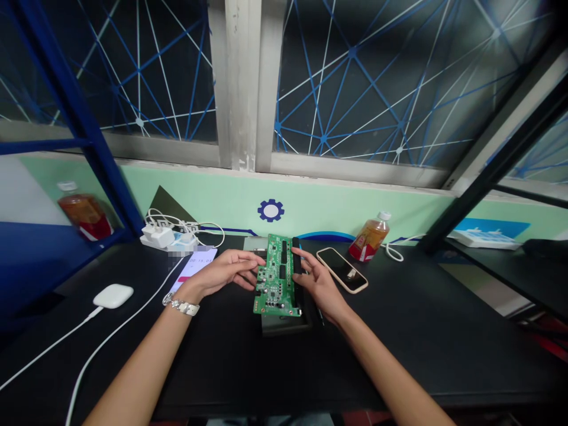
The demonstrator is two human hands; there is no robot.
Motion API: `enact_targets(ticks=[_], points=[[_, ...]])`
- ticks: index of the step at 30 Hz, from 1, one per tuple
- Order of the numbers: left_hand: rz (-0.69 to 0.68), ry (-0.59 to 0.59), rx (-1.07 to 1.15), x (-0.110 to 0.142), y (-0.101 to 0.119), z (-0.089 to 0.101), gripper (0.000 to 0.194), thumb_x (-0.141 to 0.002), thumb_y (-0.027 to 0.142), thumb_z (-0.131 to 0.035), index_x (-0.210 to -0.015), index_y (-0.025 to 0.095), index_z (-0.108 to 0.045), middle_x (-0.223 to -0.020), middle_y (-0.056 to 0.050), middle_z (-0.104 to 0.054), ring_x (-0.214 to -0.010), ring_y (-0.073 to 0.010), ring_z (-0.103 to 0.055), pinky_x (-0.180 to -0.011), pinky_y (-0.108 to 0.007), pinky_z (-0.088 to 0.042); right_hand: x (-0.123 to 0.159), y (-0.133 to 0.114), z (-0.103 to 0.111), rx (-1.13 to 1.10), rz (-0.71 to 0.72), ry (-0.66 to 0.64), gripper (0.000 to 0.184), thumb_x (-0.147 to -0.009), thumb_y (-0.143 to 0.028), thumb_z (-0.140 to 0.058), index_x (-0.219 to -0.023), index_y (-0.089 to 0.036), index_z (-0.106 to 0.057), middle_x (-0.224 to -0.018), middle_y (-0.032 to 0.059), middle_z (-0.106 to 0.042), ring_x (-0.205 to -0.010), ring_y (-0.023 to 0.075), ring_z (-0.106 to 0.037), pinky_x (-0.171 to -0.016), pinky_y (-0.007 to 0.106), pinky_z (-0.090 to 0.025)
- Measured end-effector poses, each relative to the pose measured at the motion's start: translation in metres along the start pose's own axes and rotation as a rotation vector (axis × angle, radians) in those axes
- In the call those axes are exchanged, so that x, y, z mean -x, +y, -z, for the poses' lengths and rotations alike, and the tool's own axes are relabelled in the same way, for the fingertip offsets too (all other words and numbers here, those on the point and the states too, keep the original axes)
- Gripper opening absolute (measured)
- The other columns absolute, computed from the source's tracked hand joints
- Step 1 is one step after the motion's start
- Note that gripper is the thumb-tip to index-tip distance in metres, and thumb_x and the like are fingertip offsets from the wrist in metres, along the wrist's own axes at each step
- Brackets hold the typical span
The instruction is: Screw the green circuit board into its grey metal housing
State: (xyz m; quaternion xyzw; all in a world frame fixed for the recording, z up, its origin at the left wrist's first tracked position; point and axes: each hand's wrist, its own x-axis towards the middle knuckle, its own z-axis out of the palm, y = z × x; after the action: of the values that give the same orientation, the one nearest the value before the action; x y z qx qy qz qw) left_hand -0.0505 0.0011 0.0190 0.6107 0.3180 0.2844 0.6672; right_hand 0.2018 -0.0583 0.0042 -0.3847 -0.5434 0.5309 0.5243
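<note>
A green circuit board point(275, 278) with black chips point(283, 272) and a long black connector point(296, 243) is held above the tabletop point(222, 367); the right grip point(323, 289) closes on the connector side, the left grip point(226, 269) bends at the opposite edge, its hold unclear

Circuit board point(276, 279) markings illegibly small

You are at a black desk point(426, 337) in what looks like an office or small electronics workspace: a bare green circuit board point(276, 278) is before you, charging plugs point(158, 235) cluster at the far left, a gear emblem point(271, 210) marks the pale green wall point(222, 195), and blue-and-white lines point(323, 138) pattern the windows point(377, 77) above.
</note>
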Motion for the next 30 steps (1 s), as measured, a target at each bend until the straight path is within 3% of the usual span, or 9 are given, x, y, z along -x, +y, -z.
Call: enact_targets(ticks=[5,8,11,16,19,25,30], points=[[-0.094,-0.069,0.171,-0.004,-0.001,-0.017,0.030,-0.084,0.031,-0.069,-0.109,0.015,-0.064,-0.107,-0.011,-0.066,-0.082,-0.0177,-0.067,-0.073,-0.030,-0.054,-0.001,0.010,-0.007,-0.054,0.037,-0.086,0.064,-0.082,-0.023,-0.064,-0.139,-0.029,-0.036,-0.124,0.0076,-0.062,-0.101,0.0192,-0.064,-0.086,0.033,-0.050],[-0.100,-0.109,0.204,-0.009,-0.009,-0.033,0.028,-0.081,0.028,-0.073,-0.104,0.015,-0.063,-0.100,-0.008,-0.065,-0.086,-0.0163,-0.063,-0.078,-0.028,-0.050,0.000,0.016,-0.013,-0.061,0.076,-0.083,0.066,-0.083,-0.024,-0.064,-0.141,-0.029,-0.034,-0.125,0.0089,-0.061,-0.108,0.0204,-0.062,-0.089,0.034,-0.050],[-0.126,-0.069,0.184,-0.014,-0.018,-0.046,0.031,-0.078,0.029,-0.076,-0.102,0.016,-0.061,-0.104,-0.006,-0.063,-0.095,-0.0175,-0.060,-0.084,-0.030,-0.045,0.000,0.022,-0.018,-0.094,0.111,-0.056,0.066,-0.083,-0.023,-0.065,-0.142,-0.030,-0.034,-0.129,0.0092,-0.059,-0.114,0.0222,-0.060,-0.093,0.036,-0.048],[-0.151,-0.040,0.137,-0.016,-0.021,-0.065,0.053,-0.081,0.030,-0.074,-0.127,0.021,-0.050,-0.133,-0.013,-0.052,-0.127,-0.0258,-0.046,-0.102,-0.039,-0.038,-0.003,0.032,-0.021,-0.193,0.106,0.028,0.068,-0.079,-0.018,-0.067,-0.140,-0.031,-0.039,-0.132,0.0085,-0.059,-0.119,0.0253,-0.058,-0.096,0.040,-0.048],[-0.160,0.012,0.147,-0.016,-0.019,-0.075,0.064,-0.080,0.032,-0.075,-0.134,0.022,-0.043,-0.143,-0.015,-0.043,-0.134,-0.0280,-0.039,-0.106,-0.041,-0.035,-0.005,0.034,-0.020,-0.206,0.098,0.082,0.069,-0.077,-0.017,-0.068,-0.140,-0.029,-0.042,-0.134,0.0087,-0.058,-0.123,0.0262,-0.055,-0.102,0.043,-0.044],[-0.075,0.115,0.187,-0.015,-0.014,-0.071,0.073,-0.082,0.039,-0.070,-0.142,0.026,-0.031,-0.143,-0.017,-0.044,-0.124,-0.0316,-0.048,-0.091,-0.044,-0.046,0.001,0.015,-0.020,-0.384,-0.104,-0.003,0.047,-0.086,-0.034,-0.059,-0.132,-0.025,-0.057,-0.147,0.0049,-0.047,-0.136,0.0260,-0.042,-0.113,0.045,-0.031],[-0.069,0.161,0.149,-0.015,-0.015,-0.061,0.079,-0.080,0.038,-0.072,-0.145,0.027,-0.028,-0.144,-0.018,-0.041,-0.123,-0.0318,-0.050,-0.088,-0.042,-0.046,0.009,0.003,-0.020,-0.306,-0.154,-0.087,0.060,-0.080,-0.034,-0.072,-0.137,-0.026,-0.052,-0.152,0.0044,-0.040,-0.140,0.0247,-0.037,-0.115,0.043,-0.028]])
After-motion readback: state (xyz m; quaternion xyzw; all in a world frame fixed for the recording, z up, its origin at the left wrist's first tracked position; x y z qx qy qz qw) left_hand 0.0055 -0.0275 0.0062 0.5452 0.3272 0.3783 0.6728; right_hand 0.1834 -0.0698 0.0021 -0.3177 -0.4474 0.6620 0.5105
